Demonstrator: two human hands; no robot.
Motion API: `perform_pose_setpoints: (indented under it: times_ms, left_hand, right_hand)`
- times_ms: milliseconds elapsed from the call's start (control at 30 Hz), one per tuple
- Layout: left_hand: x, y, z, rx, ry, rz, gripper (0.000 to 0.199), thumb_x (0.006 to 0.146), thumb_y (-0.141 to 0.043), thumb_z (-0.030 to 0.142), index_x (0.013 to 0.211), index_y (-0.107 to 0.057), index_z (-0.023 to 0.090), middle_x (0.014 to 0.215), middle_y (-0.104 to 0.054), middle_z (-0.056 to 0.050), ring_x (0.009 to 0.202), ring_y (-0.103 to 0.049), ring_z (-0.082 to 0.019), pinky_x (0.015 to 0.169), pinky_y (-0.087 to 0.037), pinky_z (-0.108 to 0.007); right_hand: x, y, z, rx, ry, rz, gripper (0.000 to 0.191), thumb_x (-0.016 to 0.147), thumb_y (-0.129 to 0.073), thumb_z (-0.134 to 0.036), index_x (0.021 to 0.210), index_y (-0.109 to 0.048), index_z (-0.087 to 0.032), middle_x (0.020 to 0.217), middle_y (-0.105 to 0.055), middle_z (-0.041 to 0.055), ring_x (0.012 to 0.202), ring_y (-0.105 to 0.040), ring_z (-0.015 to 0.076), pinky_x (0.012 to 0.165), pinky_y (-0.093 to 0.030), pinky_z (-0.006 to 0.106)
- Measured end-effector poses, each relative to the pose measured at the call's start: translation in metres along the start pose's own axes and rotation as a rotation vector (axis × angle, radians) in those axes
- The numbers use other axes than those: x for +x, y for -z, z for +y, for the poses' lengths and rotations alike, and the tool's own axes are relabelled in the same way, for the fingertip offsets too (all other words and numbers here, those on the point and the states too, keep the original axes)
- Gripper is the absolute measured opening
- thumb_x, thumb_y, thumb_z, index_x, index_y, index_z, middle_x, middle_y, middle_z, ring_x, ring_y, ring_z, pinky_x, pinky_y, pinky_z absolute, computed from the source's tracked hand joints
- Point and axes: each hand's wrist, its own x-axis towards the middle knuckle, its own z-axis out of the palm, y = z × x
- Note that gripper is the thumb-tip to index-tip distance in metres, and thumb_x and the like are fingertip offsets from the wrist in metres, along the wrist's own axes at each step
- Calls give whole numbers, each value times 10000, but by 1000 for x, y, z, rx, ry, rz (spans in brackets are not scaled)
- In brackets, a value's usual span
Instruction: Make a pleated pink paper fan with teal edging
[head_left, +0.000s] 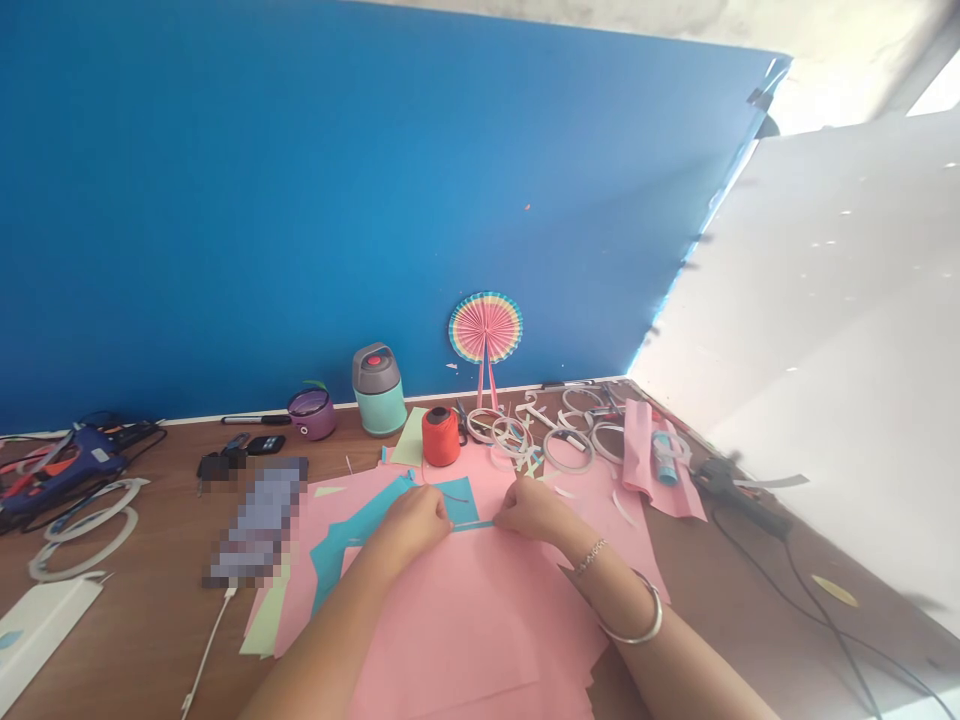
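Note:
My left hand (pixel 417 522) and my right hand (pixel 534 510) are close together over the paper sheets, both with fingers pinched. Between them runs a narrow blue paper strip (pixel 474 525), one end in each hand. Below it lies a large pink paper sheet (pixel 465 620). Blue paper sheets (pixel 341 540) spread out under and beside my left hand. A short piece of dark thread lies on the blue paper just beyond the fingers. Behind the hands stands a red thread spool (pixel 441 438). My right wrist carries a bracelet and a bangle.
A pleated paper fan (pixel 486 330) leans against the blue wall. Tape rolls (pixel 568 450) and paper scraps lie at the back right. A teal flask (pixel 379 400), purple cup (pixel 311 413), phone (pixel 259 520) and glue gun (pixel 67 460) are left. Cables cross the right side.

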Motion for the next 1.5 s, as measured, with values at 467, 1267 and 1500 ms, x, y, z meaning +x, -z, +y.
perform_pose_setpoints:
  times_ms: [467, 1267, 1500]
  left_hand:
    - [1, 0, 10, -209, -231, 173, 265, 826, -443, 201, 985, -654, 219, 1101, -638, -54, 1109, -518, -221, 903, -392, -298]
    - [8, -22, 19, -380, -291, 98, 152, 716, -512, 197, 752, -659, 174, 787, -694, -18, 737, -616, -172, 657, -445, -248]
    - [7, -23, 20, -393, -290, 112, 125, 704, -533, 203, 725, -651, 168, 760, -691, -20, 717, -616, -171, 655, -448, -252]
  right_hand:
    - [-6, 7, 9, 274, 372, 34, 71, 696, -529, -171, 652, -581, -149, 595, -555, -22, 549, -460, 85, 478, -317, 181]
    - [-8, 9, 9, 301, 478, 17, 154, 686, -494, -119, 695, -645, -148, 702, -649, 4, 653, -552, 121, 567, -387, 202]
    - [-9, 9, 9, 324, 505, 8, 149, 687, -481, -120, 690, -627, -146, 708, -638, 5, 668, -552, 124, 595, -398, 209]
